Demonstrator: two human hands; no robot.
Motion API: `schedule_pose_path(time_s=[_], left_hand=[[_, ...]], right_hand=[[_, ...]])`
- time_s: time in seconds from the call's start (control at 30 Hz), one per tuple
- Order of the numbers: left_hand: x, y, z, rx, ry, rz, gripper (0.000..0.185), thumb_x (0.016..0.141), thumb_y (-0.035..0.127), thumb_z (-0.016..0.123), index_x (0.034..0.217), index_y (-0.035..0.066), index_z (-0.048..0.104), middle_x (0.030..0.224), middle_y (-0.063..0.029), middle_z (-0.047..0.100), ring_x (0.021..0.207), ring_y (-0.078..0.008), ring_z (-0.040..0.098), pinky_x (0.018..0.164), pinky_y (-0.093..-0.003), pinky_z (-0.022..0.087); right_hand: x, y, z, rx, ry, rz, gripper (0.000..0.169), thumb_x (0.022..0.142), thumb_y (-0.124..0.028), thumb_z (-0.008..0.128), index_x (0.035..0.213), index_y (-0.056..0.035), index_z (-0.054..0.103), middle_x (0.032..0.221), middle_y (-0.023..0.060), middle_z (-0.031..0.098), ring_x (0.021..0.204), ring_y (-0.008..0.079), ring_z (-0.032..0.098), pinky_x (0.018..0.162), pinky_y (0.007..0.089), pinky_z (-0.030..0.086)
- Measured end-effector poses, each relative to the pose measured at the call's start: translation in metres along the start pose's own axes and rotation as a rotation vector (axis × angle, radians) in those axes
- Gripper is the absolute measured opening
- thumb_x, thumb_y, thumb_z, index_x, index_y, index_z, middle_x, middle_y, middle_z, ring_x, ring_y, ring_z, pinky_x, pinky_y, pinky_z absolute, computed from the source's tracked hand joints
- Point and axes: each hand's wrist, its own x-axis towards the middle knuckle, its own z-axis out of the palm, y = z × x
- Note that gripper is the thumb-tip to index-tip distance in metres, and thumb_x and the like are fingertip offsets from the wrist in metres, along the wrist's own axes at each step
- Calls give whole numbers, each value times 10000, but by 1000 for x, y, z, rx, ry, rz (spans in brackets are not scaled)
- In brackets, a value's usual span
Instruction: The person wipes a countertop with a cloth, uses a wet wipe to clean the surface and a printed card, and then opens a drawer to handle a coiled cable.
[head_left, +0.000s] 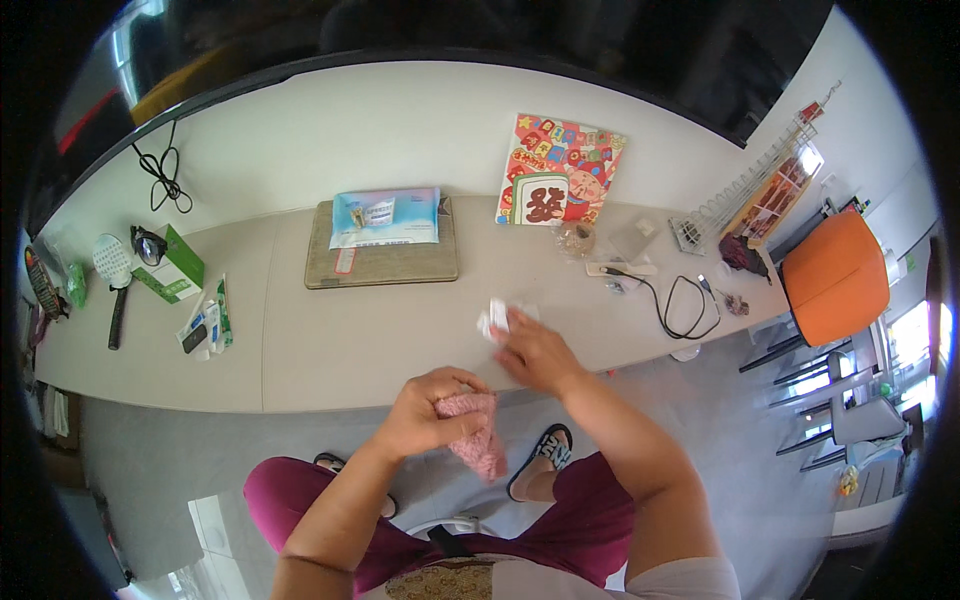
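My left hand (435, 416) grips a crumpled pink cloth (478, 442) in front of the table's near edge, and the cloth hangs down from the fingers. Over the tabletop, to the right of it, is my right hand (541, 351). Its fingertips are on a small white object (496, 316), blurred and partly covered by the fingers, so its kind is unclear. Between the hands and the wall stretches the pale tabletop (360, 337).
Behind lies a blue wipes pack (386, 217) on a flat grey-brown case (382, 270). A colourful board (562, 169) leans on the wall near a tape roll (577, 238). To the right is a black cable (667, 315); left stands a green-white box (171, 266). An orange chair (840, 277) is at right.
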Motion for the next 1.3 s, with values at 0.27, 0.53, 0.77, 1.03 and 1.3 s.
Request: schedule_pose_path(time_s=[0.27, 0.53, 0.77, 1.03, 1.3], left_hand=[[-22, -24, 21, 357, -341, -103, 312, 674, 254, 724, 886, 31, 671, 937, -130, 664, 861, -298, 633, 778, -367, 503], [-27, -30, 22, 494, -388, -154, 286, 660, 288, 706, 791, 36, 670, 893, -148, 648, 831, -337, 617, 750, -398, 504], [-25, -30, 27, 580, -419, -231, 325, 669, 345, 680, 793, 44, 672, 899, -157, 649, 865, -358, 616, 751, -420, 499], [-23, -36, 25, 584, -158, -108, 274, 724, 273, 723, 775, 21, 628, 794, -158, 620, 752, -348, 618, 677, -399, 496], [-4, -28, 22, 649, 214, 56, 303, 699, 281, 725, 880, 63, 620, 783, -134, 614, 707, -337, 632, 608, -413, 511]], right_hand=[[16, 31, -38, -44, 156, 108, 204, 864, -118, 573, 1034, -43, 658, 1062, 147, 654, 998, 318, 613, 839, 415, 510], [-2, 22, 21, -50, 122, 12, 303, 863, -123, 567, 1157, -61, 601, 1225, 179, 570, 1219, 357, 478, 1009, 424, 411], [-82, -37, -14, 201, -16, 104, 223, 824, -92, 613, 1043, -96, 653, 965, 122, 651, 901, 283, 635, 772, 380, 523], [5, 9, 14, 1, 252, 325, 165, 827, -127, 612, 980, -79, 651, 1010, 141, 597, 918, 322, 599, 762, 393, 498], [61, 48, 17, 58, 342, 441, 105, 778, -197, 694, 823, -102, 690, 932, 116, 560, 900, 304, 572, 775, 401, 477]])
